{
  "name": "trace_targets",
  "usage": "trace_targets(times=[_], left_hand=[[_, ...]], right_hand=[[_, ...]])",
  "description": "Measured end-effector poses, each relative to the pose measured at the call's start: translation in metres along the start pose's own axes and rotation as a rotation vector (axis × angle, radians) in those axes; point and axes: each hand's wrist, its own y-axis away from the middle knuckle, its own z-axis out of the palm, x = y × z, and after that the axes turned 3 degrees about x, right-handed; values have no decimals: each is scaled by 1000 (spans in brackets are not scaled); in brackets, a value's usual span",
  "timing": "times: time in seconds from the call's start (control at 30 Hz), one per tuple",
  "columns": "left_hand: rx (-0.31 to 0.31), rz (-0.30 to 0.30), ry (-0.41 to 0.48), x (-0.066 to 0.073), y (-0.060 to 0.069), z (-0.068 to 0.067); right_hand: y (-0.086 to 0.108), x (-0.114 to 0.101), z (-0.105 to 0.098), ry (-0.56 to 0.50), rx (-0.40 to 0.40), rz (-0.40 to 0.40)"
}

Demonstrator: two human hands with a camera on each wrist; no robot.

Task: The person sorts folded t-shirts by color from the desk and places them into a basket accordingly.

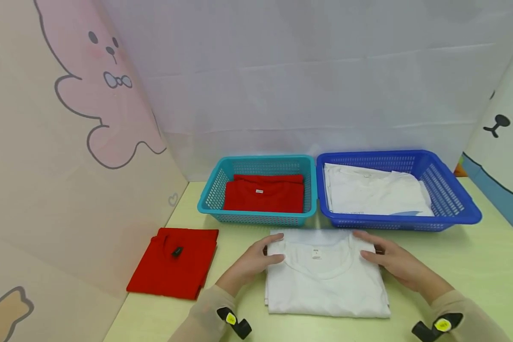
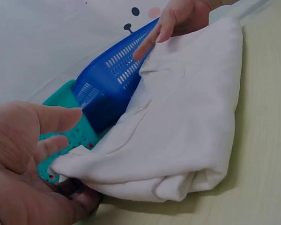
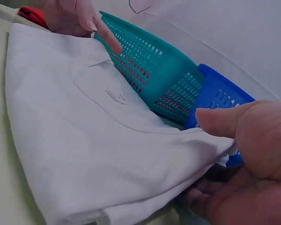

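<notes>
A folded white shirt lies on the table, its neckline facing the baskets. At its left upper edge is my left hand, digits over the cloth and, in the left wrist view, the lower fingers tucked under the corner. My right hand holds the right upper edge; the right wrist view shows the thumb above the cloth and the other fingers beneath, partly hidden. Layers of cloth show along the folded side of the shirt in the left wrist view.
Behind the shirt stand a teal basket with folded red clothing and a blue basket with folded white clothing. A folded red shirt lies at the left, near the wall covering.
</notes>
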Motion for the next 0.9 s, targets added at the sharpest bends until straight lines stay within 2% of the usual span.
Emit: trace_targets(times=[0.13, 0.3, 0.37, 0.47, 0.63, 0.77, 0.9], left_hand=[[-39, 1, 56, -1, 2, -3], [-64, 5, 98, -5, 3, 0], [-67, 5, 98, -6, 3, 2], [-58, 27, 51, -8, 5, 5], [-28, 91, -21, -12, 5, 6], [-15, 115, -73, -14, 4, 6], [5, 113, -111, -14, 4, 7]], right_hand=[[0, 2, 1, -79, -46, -9], [-2, 7, 3, -111, -60, 15], [-3, 8, 4, -73, -42, 19], [-4, 11, 6, 6, -5, 5], [-7, 16, 9, 129, 89, -69], [-7, 20, 10, 222, 151, -108], [-6, 20, 12, 247, 180, -120]])
